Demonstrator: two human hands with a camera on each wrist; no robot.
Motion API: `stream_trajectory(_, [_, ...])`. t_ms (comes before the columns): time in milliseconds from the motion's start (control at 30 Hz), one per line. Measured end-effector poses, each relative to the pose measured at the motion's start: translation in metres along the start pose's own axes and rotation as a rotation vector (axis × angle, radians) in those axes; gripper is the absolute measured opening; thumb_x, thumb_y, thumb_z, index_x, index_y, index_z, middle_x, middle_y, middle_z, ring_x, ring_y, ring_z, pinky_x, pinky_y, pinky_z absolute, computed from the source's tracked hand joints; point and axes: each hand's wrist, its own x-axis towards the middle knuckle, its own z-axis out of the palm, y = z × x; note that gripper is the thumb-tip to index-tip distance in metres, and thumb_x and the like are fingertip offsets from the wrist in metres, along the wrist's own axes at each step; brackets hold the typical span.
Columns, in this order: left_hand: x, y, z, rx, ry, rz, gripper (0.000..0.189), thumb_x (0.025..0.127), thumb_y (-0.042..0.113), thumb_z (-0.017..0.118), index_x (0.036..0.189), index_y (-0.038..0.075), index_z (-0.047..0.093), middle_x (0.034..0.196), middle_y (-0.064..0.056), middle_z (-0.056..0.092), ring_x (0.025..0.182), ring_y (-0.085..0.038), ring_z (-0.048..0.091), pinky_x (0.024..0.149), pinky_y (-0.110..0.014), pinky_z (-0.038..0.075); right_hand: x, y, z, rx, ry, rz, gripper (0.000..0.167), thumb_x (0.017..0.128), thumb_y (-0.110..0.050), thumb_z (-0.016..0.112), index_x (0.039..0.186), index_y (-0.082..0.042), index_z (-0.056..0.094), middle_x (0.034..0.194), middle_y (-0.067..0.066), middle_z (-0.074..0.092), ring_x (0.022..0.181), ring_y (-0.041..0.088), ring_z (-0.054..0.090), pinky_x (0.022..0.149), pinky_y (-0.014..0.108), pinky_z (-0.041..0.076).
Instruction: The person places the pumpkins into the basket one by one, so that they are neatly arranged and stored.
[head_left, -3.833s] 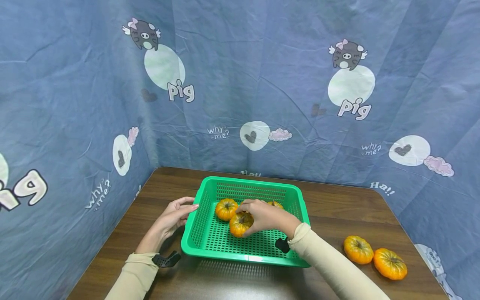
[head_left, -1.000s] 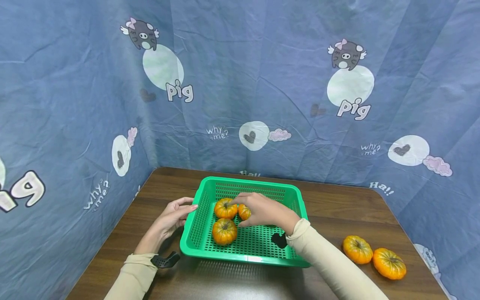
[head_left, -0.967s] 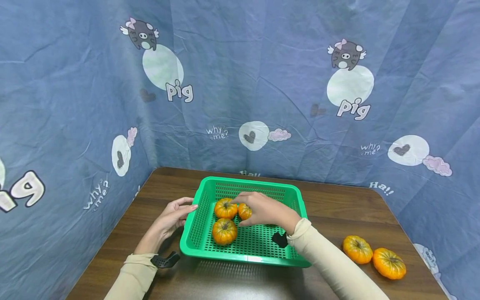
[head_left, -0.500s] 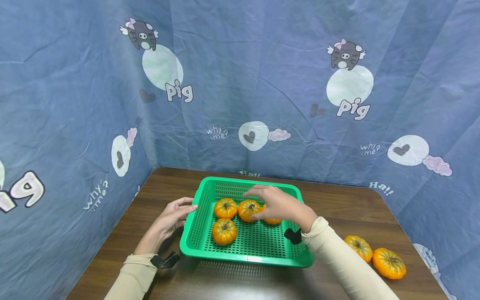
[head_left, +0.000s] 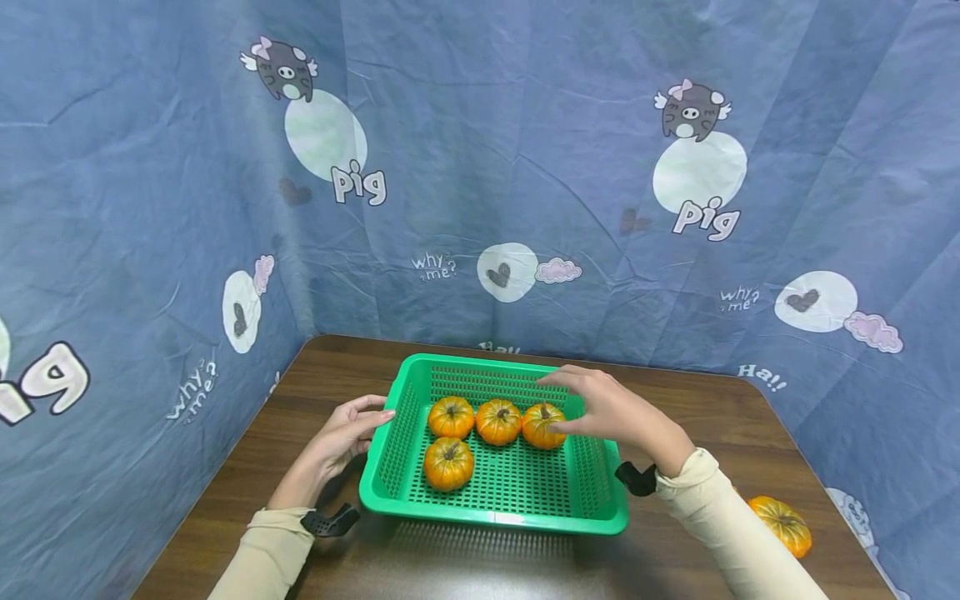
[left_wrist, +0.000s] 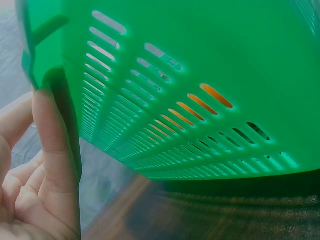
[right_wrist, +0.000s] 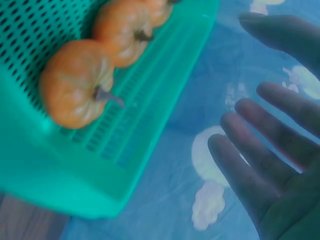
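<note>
Small orange pumpkins with stems sit in a green slotted plastic basket [head_left: 495,518]. Three form a back row: a left pumpkin [head_left: 451,417], a middle pumpkin [head_left: 498,422] and a right pumpkin [head_left: 542,427]. A fourth pumpkin [head_left: 448,464] is in front of the left one. My left hand [head_left: 341,437] holds the basket's left rim from outside, its thumb [left_wrist: 52,135] up against the lip. Over the basket's right side, my right hand [head_left: 611,408] has its fingers spread and grips nothing. Its thumb overlaps the right pumpkin in the head view; the right wrist view shows a gap.
On the brown wooden table [head_left: 712,417], a pumpkin [head_left: 782,525] lies right of the basket. Another beside it is nearly hidden behind my right sleeve [head_left: 738,525]. Blue printed cloth [head_left: 465,167] hangs behind the table and along its sides.
Earlier, my right hand held a pumpkin inside the basket. That pumpkin now lies at the front left, released. The right hand has since moved rightward, uncovering the back row. My left hand stays put.
</note>
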Motion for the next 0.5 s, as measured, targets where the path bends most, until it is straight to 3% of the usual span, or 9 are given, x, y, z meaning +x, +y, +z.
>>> stream_trajectory(133, [-0.001,0.000,0.000,0.008,0.001,-0.004,0.030,0.104,0.016,0.063,0.131,0.010,0.050,0.091,0.007,0.079,0.075,-0.007,0.076,0.067,-0.024,0.064,-0.016,0.009,-0.004,-0.010,0.029,0.019,0.058,0.086,-0.027,0.085,0.138,-0.014,0.064,0.139,0.008,0.066,0.113,0.023,0.069,0.093,0.045,0.060])
stream_trajectory(233, [-0.001,0.000,-0.001,0.006,0.000,0.000,0.031,0.104,0.016,0.063,0.131,0.009,0.050,0.092,0.006,0.079,0.076,-0.008,0.077,0.067,-0.025,0.064,-0.027,0.016,-0.006,-0.020,0.048,0.038,0.060,0.084,-0.029,0.087,0.138,-0.015,0.064,0.136,0.006,0.067,0.091,0.016,0.070,0.083,0.038,0.060])
stream_trajectory(300, [-0.001,0.000,-0.001,0.007,-0.002,0.003,0.032,0.104,0.016,0.063,0.132,0.009,0.050,0.092,0.006,0.079,0.077,-0.008,0.077,0.068,-0.025,0.064,-0.034,0.020,-0.006,-0.035,0.063,0.049,0.060,0.084,-0.029,0.087,0.137,-0.015,0.064,0.134,0.004,0.067,0.086,0.015,0.067,0.081,0.036,0.059])
stream_trajectory(400, [0.000,0.000,-0.001,0.012,0.007,-0.005,0.032,0.104,0.016,0.063,0.132,0.009,0.050,0.092,0.006,0.079,0.078,-0.008,0.077,0.069,-0.025,0.064,-0.044,0.024,-0.007,-0.040,0.079,0.063,0.060,0.082,-0.028,0.089,0.136,-0.014,0.065,0.134,0.004,0.068,0.095,0.021,0.070,0.088,0.041,0.060])
stream_trajectory(500, [0.000,-0.001,-0.001,0.018,0.022,-0.016,0.032,0.104,0.016,0.064,0.132,0.009,0.050,0.092,0.006,0.079,0.077,-0.008,0.077,0.068,-0.025,0.064,-0.054,0.028,-0.007,-0.048,0.090,0.070,0.060,0.082,-0.026,0.089,0.134,-0.011,0.066,0.135,0.006,0.068,0.124,0.029,0.066,0.102,0.050,0.056])
